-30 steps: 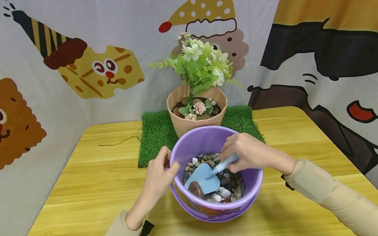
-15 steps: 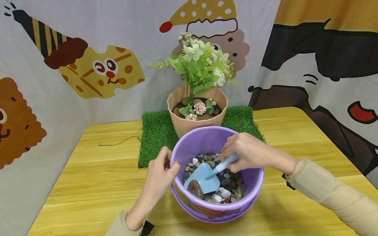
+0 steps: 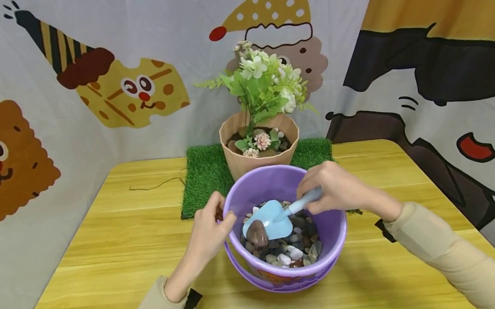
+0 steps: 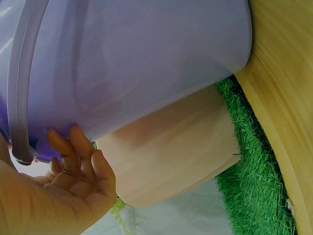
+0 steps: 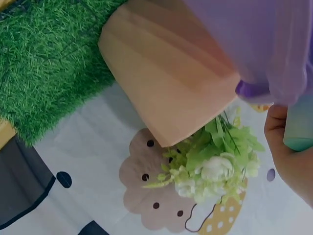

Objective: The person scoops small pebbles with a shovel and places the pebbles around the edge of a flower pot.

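Note:
A purple bucket (image 3: 337,237) stands on the table with pebbles (image 3: 295,252) in its bottom. My left hand (image 3: 207,229) pinches the bucket's left rim; in the left wrist view, the fingers of that hand (image 4: 73,186) curl against the outer wall. Over the bucket's right side, my right hand (image 3: 336,189) grips the handle of a light blue toy shovel (image 3: 280,224). On the shovel's blade lies a large brown stone (image 3: 257,233), just above the pebbles. The right wrist view catches only part of the right hand (image 5: 288,152) and the handle end (image 5: 298,122).
Right behind the bucket, a beige flowerpot (image 3: 256,162) with white flowers (image 3: 263,76) stands on a green turf mat (image 3: 204,186). A thin dark wire (image 3: 156,185) lies on the wooden table (image 3: 121,259). A printed cloth (image 3: 143,18) hangs behind.
My right hand has lifted the shovel slightly up and to the right, and the brown stone has risen with it from near the bucket's front wall. The left hand stays at the rim.

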`<state>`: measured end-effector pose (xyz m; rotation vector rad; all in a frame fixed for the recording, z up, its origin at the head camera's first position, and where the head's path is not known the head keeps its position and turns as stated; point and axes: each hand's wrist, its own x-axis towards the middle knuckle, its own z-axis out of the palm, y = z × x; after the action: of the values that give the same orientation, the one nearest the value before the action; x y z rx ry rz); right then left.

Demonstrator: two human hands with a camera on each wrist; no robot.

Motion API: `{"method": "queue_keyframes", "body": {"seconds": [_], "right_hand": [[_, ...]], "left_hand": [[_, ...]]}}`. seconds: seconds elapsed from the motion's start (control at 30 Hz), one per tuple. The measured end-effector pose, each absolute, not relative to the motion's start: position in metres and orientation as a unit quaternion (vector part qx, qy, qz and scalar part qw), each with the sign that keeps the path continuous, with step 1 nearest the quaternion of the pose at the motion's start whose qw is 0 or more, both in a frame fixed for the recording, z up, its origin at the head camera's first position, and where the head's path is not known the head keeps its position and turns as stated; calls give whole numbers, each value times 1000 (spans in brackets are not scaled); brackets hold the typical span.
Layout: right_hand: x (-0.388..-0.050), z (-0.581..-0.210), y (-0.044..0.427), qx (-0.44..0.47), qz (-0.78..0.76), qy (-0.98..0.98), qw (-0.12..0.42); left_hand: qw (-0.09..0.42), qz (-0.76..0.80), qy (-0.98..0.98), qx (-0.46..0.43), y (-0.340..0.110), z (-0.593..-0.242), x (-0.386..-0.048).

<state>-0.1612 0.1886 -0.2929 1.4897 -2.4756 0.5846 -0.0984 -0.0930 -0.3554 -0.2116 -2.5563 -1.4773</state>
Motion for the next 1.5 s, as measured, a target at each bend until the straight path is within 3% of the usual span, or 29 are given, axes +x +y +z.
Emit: {"method": "queue_keyframes", "body": {"seconds": [0.5, 0.83, 1.5], "right_hand": [[-172, -261, 204, 401, 209, -883, 124], [-181, -247, 203, 246, 189, -939, 148], [-209, -245, 199, 218, 150, -945, 190]], "left_hand": [[86, -500, -859, -70, -93, -354, -99], [82, -507, -855, -70, -92, -354, -98], [80, -504, -857, -70, -92, -354, -97]]}}
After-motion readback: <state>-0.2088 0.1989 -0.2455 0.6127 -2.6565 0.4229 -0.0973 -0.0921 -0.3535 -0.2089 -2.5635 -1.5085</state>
